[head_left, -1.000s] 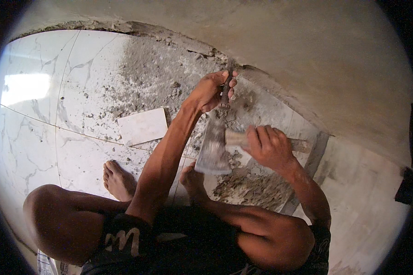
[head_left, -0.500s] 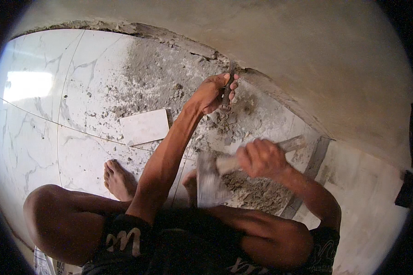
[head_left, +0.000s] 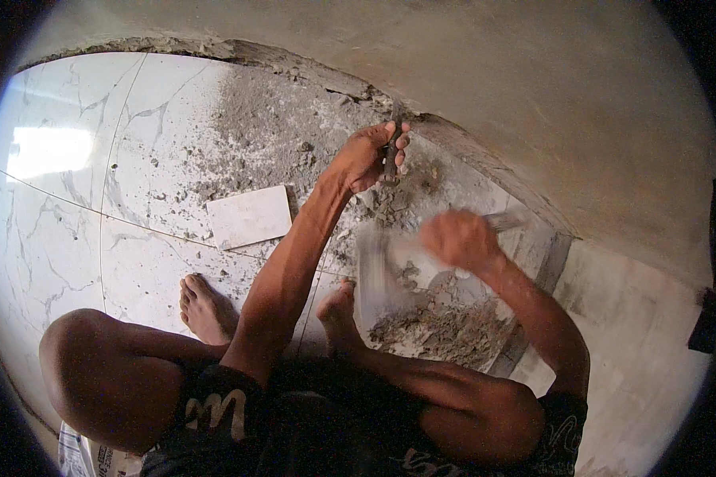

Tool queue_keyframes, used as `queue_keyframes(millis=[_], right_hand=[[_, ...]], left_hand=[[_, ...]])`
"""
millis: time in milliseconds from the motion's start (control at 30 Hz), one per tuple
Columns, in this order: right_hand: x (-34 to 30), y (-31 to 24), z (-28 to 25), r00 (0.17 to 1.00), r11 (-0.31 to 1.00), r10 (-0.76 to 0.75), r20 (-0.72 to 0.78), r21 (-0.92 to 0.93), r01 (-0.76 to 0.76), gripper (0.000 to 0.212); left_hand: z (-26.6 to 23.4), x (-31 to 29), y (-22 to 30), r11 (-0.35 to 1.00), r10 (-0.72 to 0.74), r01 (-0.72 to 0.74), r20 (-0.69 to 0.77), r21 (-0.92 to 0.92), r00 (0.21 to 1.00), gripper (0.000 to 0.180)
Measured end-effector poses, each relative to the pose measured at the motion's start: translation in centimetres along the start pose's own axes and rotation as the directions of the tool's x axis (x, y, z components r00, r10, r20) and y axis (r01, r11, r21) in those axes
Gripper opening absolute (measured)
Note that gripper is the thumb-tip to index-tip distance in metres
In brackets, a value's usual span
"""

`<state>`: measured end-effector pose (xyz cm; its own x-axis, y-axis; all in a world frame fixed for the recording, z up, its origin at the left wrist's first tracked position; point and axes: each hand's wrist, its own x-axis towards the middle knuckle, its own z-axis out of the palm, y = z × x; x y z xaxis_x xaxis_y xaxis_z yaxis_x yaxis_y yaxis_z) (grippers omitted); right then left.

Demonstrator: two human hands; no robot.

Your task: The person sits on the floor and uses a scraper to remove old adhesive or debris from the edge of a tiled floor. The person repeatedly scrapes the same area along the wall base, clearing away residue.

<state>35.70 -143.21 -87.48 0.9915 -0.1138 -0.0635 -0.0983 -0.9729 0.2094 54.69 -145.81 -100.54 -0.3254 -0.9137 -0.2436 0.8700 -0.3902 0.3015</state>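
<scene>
A dark metal chisel (head_left: 390, 165) is pinched in the fingers of my left hand (head_left: 364, 157). Its far tip reaches the broken plaster edge (head_left: 422, 119) at the foot of the wall, and its near end sticks out below my fingers. Closed round the handle of a hammer, my right hand (head_left: 460, 238) is smeared by motion over the floor. The hammer head (head_left: 380, 270) shows only as a pale blur, nearer to me than the chisel and apart from it.
Grey crumbs of mortar (head_left: 270, 119) cover much of the white marbled tile floor (head_left: 64, 222). A loose rectangular tile piece (head_left: 250, 217) lies left of my left forearm. More rubble (head_left: 445, 326) is heaped at right. My bare feet (head_left: 205, 308) rest close by. The wall (head_left: 533, 103) curves along the far side.
My right hand and the hammer have moved up, away from my body, with the hammer head slightly farther right. My left hand and the chisel have barely shifted.
</scene>
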Motion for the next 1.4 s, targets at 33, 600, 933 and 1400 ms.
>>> queue_keyframes(millis=[33, 600, 933, 1400], right_hand=[[0.2, 0.2, 0.6, 0.989, 0.991, 0.12, 0.09, -0.077, -0.113, 0.013], [1.8, -3.7, -3.7, 0.999, 0.982, -0.014, -0.039, 0.188, 0.021, 0.013], [0.4, -0.8, -3.7, 0.859, 0.921, 0.314, 0.404, 0.092, -0.379, 0.036], [-0.1, -0.7, -4.9, 0.882, 0.936, 0.302, 0.36, 0.063, -0.347, 0.045]], left_hand=[[-0.1, -0.1, -0.2, 1.0, 0.004, -0.004, -0.01, 0.008, 1.0, 0.024], [0.1, -0.4, 0.2, 0.999, -0.025, 0.023, -0.051, -0.047, 0.998, 0.023], [-1.9, -0.5, -0.8, 0.984, -0.056, 0.092, -0.222, 0.155, 0.973, 0.026], [0.8, -0.4, -1.3, 0.988, -0.021, 0.025, -0.031, 0.154, 0.999, 0.029]])
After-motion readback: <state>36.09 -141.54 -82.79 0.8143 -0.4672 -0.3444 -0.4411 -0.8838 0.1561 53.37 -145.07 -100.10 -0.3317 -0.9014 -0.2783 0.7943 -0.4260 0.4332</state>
